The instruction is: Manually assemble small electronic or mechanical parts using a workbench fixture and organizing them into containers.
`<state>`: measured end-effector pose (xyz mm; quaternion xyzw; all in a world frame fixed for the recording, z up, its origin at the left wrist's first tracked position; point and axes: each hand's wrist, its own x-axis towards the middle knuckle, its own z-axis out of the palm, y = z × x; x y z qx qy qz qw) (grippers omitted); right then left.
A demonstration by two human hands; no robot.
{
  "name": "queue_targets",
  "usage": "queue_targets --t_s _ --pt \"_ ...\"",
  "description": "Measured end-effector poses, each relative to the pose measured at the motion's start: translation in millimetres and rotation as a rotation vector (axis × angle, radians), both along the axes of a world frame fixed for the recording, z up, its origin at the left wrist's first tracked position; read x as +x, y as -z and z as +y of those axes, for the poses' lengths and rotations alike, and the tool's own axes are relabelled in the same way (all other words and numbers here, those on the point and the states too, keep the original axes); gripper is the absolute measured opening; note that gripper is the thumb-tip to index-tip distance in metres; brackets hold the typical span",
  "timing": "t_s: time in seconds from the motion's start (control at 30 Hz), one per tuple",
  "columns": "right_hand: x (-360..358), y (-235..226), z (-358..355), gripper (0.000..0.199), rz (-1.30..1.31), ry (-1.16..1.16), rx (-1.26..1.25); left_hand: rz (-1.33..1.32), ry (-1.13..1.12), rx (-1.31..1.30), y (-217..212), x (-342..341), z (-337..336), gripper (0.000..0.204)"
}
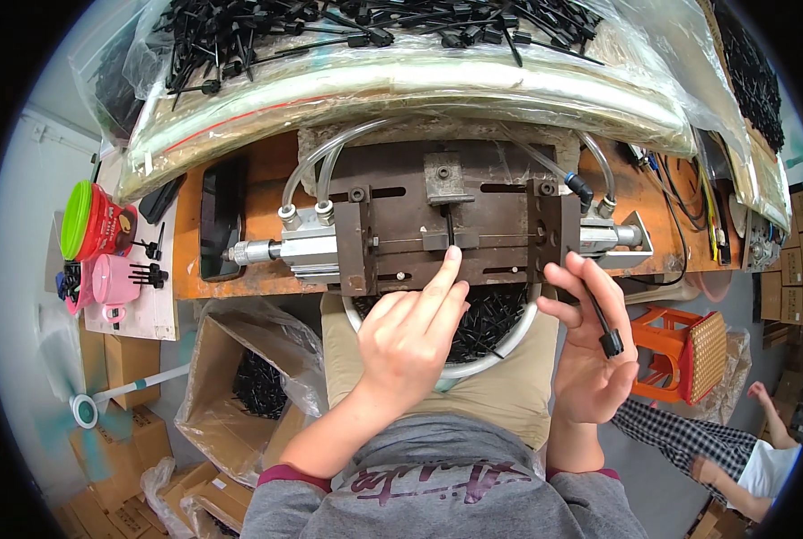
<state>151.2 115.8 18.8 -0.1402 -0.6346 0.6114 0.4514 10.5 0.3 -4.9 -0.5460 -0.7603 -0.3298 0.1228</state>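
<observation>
A dark metal fixture [500, 198] sits on the bench before me, with a small grey clamp block [446, 175] at its middle. A thin black plastic stem piece [450, 225] is seated upright in view below that block. The outstretched index fingertip of my left hand [410, 341] touches its near end; this hand grips nothing I can see. To the right, my right hand [590, 359] is turned palm inward, its fingers loosely around another black plastic stem piece [599, 314] with a knobbed end [611, 343] pointing down toward the palm.
Silver air cylinders [311, 251] with clear hoses flank the fixture. Many black pieces [374, 36] lie on plastic film behind it; more fill a white-rimmed container [509, 349] on my lap. A phone [222, 216], pink cup [114, 278], orange stool [680, 355] and another person [743, 458] are around.
</observation>
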Motion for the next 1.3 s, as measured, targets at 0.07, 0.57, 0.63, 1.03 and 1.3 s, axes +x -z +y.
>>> queue_targets --t_s 0.07,0.57,0.63,1.03,1.3 --pt "0 -1 -1 0.083 -0.065 -0.002 -0.028 -0.005 0.001 -0.011 -3 -3 2 0.025" --pt "-4 -1 2 0.034 -0.228 -0.006 0.48 -0.036 -0.001 -0.044 -7 -4 2 0.024" --pt "-8 -1 1 0.032 -0.271 0.004 0.571 -0.033 0.0 -0.034 -6 -5 2 0.023" --pt "-29 12 -4 0.023 -0.487 -0.019 0.964 -0.3 0.344 -0.242 -9 7 -42 0.028" --pt "-50 10 -8 0.023 -0.664 0.06 1.128 -0.316 0.372 -0.323 10 11 -51 0.032"
